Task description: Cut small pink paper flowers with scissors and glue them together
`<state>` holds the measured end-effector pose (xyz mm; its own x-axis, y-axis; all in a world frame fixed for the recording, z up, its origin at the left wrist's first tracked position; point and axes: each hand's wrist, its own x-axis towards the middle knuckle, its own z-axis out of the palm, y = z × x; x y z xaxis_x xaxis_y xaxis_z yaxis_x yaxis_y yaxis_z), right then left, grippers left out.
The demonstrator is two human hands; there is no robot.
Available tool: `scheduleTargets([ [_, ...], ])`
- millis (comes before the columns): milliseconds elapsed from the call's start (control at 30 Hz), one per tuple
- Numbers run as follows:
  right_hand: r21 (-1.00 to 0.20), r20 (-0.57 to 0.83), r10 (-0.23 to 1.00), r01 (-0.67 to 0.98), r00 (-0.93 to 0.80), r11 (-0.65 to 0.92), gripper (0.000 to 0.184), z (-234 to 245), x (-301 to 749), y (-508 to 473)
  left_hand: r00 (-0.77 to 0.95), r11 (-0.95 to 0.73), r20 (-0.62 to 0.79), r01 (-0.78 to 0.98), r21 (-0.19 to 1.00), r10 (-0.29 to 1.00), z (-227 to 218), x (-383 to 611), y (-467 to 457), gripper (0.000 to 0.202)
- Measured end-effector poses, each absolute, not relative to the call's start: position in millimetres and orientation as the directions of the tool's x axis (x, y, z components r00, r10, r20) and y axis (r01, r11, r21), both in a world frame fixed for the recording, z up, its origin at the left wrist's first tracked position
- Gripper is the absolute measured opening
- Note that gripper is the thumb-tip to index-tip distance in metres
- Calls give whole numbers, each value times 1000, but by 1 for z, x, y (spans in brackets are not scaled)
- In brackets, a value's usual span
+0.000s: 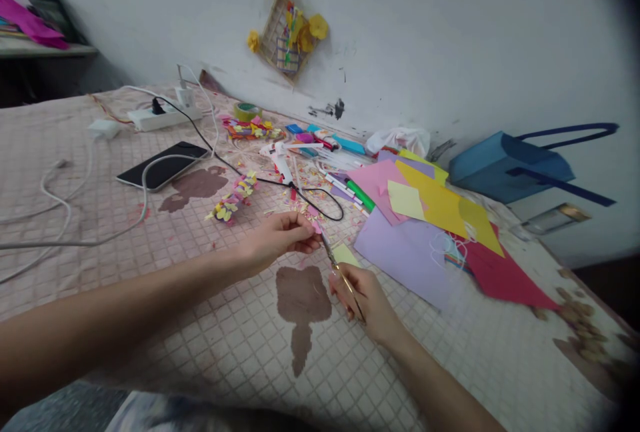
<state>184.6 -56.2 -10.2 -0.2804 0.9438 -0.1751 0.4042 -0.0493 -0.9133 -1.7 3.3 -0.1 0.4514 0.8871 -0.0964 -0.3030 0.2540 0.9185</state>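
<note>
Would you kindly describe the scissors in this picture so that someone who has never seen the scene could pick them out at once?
On the checked cloth, find the heap of coloured paper. Just left of its lilac sheet, the right hand holds gold-coloured scissors, the only tool in a hand, tips pointing toward the left hand.

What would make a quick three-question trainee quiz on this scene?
1. What does the right hand hold?
2. True or false: the white hot glue gun lies closer to the left hand than the blue bag does.
3. Which lies nearest the right hand: A, the power strip; B, the tape roll; C, the pale yellow paper slip?

Key: 1. Scissors. 2. True. 3. C.
</note>
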Motion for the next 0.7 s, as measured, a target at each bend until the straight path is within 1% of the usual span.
scheduleTargets([
  [367, -894, -145, 952, 447, -270, -9, 43, -13, 186, -56, 436, 245, -102, -286, 926, 894, 3, -2, 4, 13],
  [700, -881, -145, 952, 473, -271, 0, 42, -10, 186, -55, 439, 235, -92, -285, 929, 894, 4, -2, 6, 14],
])
